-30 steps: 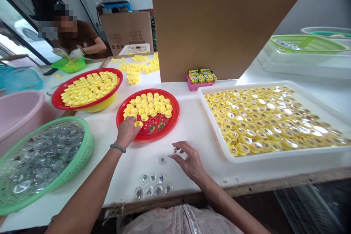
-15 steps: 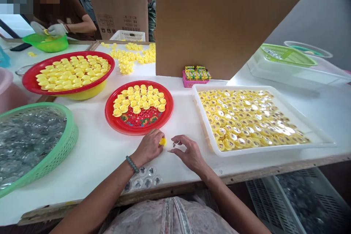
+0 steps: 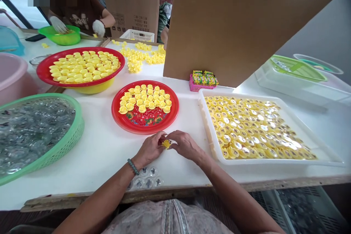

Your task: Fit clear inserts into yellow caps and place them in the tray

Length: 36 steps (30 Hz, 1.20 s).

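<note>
The left hand (image 3: pixel 150 150) and right hand (image 3: pixel 185 145) have now come together, both grips pinched nearly closed on a yellow plastic cap (image 3: pixel 166 144), just in front of the red plate (image 3: pixel 116 117), with clear domes (image 3: pixel 148 182) beyond the hands.

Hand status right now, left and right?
Left hand: closed, holding a small yellow plastic piece at the fingertips.
Right hand: closed, fingertips against that same piece.
</note>
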Tool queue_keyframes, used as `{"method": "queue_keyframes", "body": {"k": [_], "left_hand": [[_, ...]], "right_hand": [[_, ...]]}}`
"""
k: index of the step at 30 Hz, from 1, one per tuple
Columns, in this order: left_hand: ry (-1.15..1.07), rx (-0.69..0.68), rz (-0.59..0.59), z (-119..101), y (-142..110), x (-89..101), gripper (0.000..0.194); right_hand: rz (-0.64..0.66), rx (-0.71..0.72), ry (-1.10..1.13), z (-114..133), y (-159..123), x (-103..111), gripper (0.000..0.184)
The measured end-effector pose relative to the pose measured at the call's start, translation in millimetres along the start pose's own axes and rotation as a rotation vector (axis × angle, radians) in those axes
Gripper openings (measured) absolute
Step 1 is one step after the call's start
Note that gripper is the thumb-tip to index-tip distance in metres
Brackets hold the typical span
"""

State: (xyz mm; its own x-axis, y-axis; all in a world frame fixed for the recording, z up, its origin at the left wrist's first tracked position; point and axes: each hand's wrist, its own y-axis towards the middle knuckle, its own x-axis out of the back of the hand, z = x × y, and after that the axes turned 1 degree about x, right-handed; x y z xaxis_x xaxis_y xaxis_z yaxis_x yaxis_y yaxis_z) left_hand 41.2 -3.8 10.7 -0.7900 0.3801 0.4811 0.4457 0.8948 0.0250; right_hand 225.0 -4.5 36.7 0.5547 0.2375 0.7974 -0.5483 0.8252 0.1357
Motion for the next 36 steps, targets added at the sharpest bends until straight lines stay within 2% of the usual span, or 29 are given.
{"method": "queue_keyframes", "body": {"k": [7,15,18,22,27,30,36], "left_hand": [[-0.115,0.041,0.000,3.5,0.1,1.5,0.032],[-0.213,0.077,-0.020,9.7,4.0,-1.5,0.031],[-0.198,0.083,-0.037,10.1,5.0,-2.0,0.029],[-0.200,0.086,-0.033,8.6,4.7,-1.5,0.031],[-0.262,0.168,-0.005,2.6,5.3,-0.7,0.034],[-0.267,0.241,-0.036,0.9,7.1,-3.7,0.032],[-0.329,0.358,-0.089,1.8,8.3,-14.5,0.027]], "right_hand": [[0.034,-0.011,-0.090,-2.5,2.8,-7.0,0.020],[0.127,0.022,-0.185,-3.8,6.2,-3.9,0.017],[0.133,-0.012,-0.146,-4.9,6.3,-5.7,0.016],[0.131,-0.130,-0.081,-4.2,7.9,-8.2,0.015],[0.102,-0.221,0.053,-6.1,9.6,-6.0,0.025],[0.046,-0.243,0.171,-10.3,3.7,-8.8,0.030],[-0.111,-0.185,0.201,-14.6,-14.2,-22.4,0.021]]}}
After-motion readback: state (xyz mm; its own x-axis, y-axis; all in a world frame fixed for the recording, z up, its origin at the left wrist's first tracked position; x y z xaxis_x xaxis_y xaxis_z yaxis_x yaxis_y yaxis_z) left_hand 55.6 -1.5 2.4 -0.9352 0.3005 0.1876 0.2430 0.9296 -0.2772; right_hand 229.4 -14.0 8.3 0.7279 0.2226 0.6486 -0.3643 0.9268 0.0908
